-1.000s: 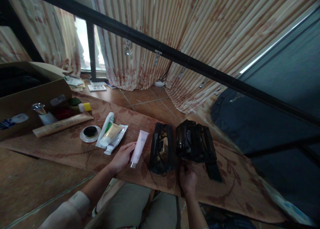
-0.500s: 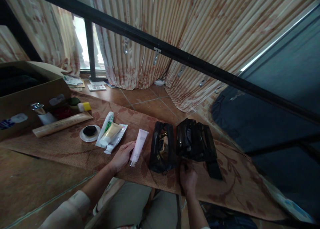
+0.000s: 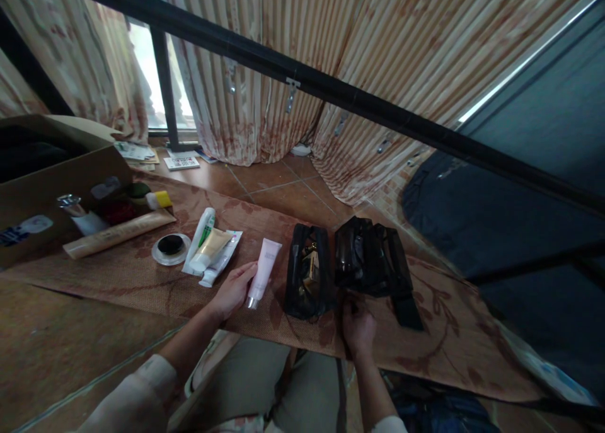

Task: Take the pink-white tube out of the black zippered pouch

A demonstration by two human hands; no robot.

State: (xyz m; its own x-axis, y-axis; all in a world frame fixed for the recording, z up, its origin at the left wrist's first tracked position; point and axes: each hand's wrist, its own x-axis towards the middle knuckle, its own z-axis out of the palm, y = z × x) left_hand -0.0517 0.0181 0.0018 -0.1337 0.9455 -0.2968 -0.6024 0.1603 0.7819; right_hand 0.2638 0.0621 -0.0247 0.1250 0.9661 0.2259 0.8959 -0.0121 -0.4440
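Note:
My left hand (image 3: 232, 289) rests on the patterned mat (image 3: 142, 275), fingers curled round the lower end of a pale pink tube (image 3: 262, 272) that lies flat. My right hand (image 3: 358, 323) is closed at the near edge of a black pouch (image 3: 373, 263), fingers bent on its lower corner. A second black pouch (image 3: 307, 272) stands open between the two hands, with a gold item inside it.
Left of the pink tube lie a few more tubes (image 3: 208, 247), a round black compact (image 3: 171, 247) and a long beige tube (image 3: 118, 232). A cardboard box (image 3: 57, 181) sits at far left. A black bar (image 3: 331, 99) crosses overhead before striped curtains (image 3: 368, 55).
Both hands have stayed where they were, on the pink tube and the black pouch. The view has shifted slightly.

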